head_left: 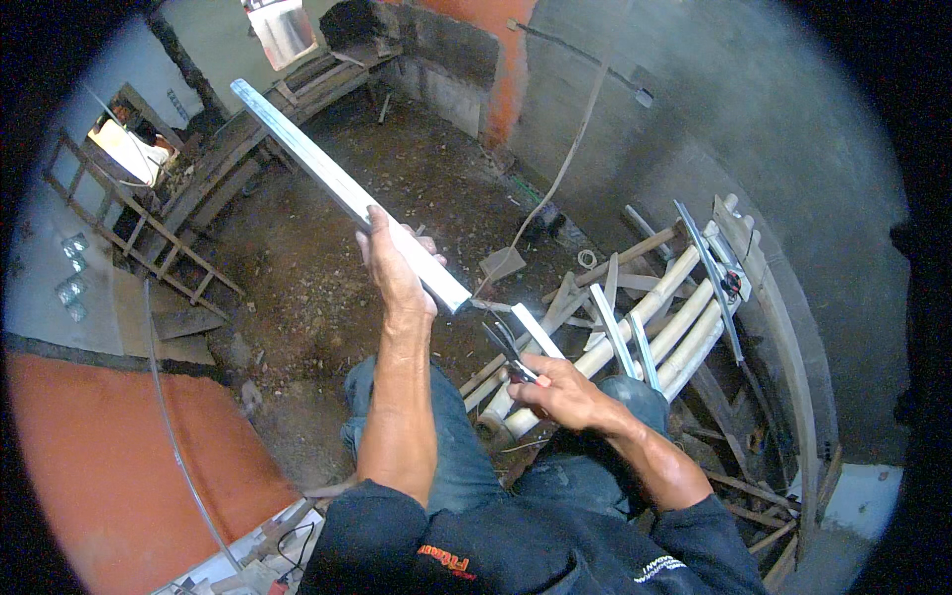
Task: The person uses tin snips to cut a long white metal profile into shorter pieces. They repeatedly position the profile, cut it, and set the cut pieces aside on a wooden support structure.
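My left hand (394, 266) is wrapped round a long, shiny metal channel (319, 164). The channel slants from the upper left down to its near end, just past my fingers. In my right hand (560, 394) is a pair of tin snips (504, 342), its dark jaws pointing up toward that near end. A small gap seems to separate the jaws from the channel. Beside the snips, a short metal channel piece (536, 330) leans on the bamboo. Two more channel pieces, one a narrow strip (613, 329) and one a bright strip (645, 354), lie near my right knee.
Thick bamboo poles (684, 315) form a platform at the right, with a red-and-black object (732, 286) on its far end. A wooden ladder (171, 260) leans at the left near a plank bench (233, 149). Rubble covers the dirt floor (288, 258). A cable (575, 149) hangs down.
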{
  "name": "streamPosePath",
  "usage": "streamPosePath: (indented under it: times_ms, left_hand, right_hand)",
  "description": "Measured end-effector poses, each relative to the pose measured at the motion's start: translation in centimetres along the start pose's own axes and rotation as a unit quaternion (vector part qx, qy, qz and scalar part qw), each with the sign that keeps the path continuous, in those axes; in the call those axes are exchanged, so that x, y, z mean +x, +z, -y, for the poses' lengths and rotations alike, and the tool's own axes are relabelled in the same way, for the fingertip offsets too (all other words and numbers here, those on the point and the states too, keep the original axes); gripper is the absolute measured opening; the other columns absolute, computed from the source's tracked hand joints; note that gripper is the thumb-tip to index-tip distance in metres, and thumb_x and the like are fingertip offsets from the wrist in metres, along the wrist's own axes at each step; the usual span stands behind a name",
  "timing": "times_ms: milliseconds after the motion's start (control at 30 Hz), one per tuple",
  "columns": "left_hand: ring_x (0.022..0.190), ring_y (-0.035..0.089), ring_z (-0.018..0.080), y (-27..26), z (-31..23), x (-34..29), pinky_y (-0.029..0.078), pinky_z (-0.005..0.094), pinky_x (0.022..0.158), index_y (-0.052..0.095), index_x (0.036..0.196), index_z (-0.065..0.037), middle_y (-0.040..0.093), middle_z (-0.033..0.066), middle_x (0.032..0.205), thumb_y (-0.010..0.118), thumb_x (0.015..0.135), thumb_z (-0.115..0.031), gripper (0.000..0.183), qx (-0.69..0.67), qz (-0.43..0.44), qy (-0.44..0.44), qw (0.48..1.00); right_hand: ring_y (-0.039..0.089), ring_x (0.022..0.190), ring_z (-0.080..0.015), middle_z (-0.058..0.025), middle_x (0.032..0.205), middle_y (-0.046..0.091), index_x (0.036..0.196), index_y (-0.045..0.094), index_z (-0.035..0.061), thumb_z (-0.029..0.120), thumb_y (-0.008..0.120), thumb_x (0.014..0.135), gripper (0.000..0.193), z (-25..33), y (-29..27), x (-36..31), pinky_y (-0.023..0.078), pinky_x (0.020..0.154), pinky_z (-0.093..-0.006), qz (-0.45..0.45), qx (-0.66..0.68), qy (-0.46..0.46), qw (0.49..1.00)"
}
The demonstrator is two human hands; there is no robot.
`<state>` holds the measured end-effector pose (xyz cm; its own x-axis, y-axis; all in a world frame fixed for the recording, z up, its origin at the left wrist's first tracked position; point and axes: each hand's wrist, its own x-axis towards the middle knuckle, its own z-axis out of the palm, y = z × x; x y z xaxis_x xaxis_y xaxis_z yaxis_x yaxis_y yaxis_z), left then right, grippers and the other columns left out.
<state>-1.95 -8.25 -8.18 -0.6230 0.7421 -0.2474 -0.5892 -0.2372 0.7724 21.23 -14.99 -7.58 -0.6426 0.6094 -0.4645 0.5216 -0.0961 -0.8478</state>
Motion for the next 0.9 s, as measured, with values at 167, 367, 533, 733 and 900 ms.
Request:
streamPosePath:
  times_ms: [167, 367, 533, 733, 900]
  left_hand:
    - [0.058, 0.056, 0.0138, 0.2, 1.2, -0.7, 0.050, 0.0310, 0.044, 0.046, 0.110, -0.010, 0.052, 0.0043, 0.080, 0.064, 0.095, -0.041, 0.038, 0.059, 0.028, 0.056, 0.996]
    - [0.051, 0.054, 0.0122, 1.3, 1.9, -2.0, 0.050, 0.0284, 0.041, 0.050, 0.112, -0.008, 0.051, 0.0025, 0.070, 0.065, 0.095, -0.044, 0.043, 0.145, 0.026, 0.111, 0.983]
    - [0.048, 0.051, 0.0105, 2.1, 2.6, -2.6, 0.048, 0.0272, 0.040, 0.050, 0.120, -0.005, 0.049, 0.0014, 0.067, 0.066, 0.094, -0.048, 0.052, 0.158, 0.023, 0.141, 0.977]
    - [0.053, 0.051, 0.0105, 1.8, 3.1, -2.3, 0.044, 0.0264, 0.044, 0.045, 0.131, 0.001, 0.052, 0.0032, 0.073, 0.070, 0.092, -0.046, 0.066, 0.147, 0.030, 0.150, 0.977]
    - [0.049, 0.050, 0.0099, 1.7, 3.8, -1.7, 0.043, 0.0263, 0.041, 0.048, 0.126, -0.002, 0.049, 0.0011, 0.066, 0.067, 0.094, -0.045, 0.056, 0.154, 0.018, 0.179, 0.972]
  right_hand:
    - [0.062, 0.075, -0.0471, -0.0270, 0.075, 0.062, 0.094, 0.057, 0.0002, 0.029, 0.056, 0.093, 0.029, 0.8, 0.5, 0.4, 0.049, 0.069, -0.0516, -0.106, -0.148, -0.055, 0.982]
    - [0.061, 0.073, -0.0505, -0.0292, 0.072, 0.061, 0.087, 0.056, -0.0014, 0.027, 0.054, 0.093, 0.029, 1.9, 0.4, 0.4, 0.047, 0.069, -0.0559, -0.137, -0.134, -0.051, 0.980]
    - [0.060, 0.063, -0.0298, -0.0190, 0.067, 0.058, 0.093, 0.060, -0.0027, 0.024, 0.062, 0.092, 0.027, 1.7, 0.0, 0.6, 0.047, 0.062, -0.0431, -0.135, -0.123, -0.032, 0.983]
    - [0.061, 0.069, -0.0458, -0.0275, 0.072, 0.061, 0.088, 0.057, -0.0027, 0.026, 0.056, 0.093, 0.030, 1.3, 0.0, 0.8, 0.046, 0.067, -0.0515, -0.139, -0.084, -0.049, 0.986]
    - [0.063, 0.072, -0.0430, -0.0266, 0.076, 0.062, 0.088, 0.056, -0.0029, 0.027, 0.057, 0.094, 0.031, 1.3, -0.1, 0.8, 0.047, 0.067, -0.0495, -0.134, -0.085, -0.044, 0.986]
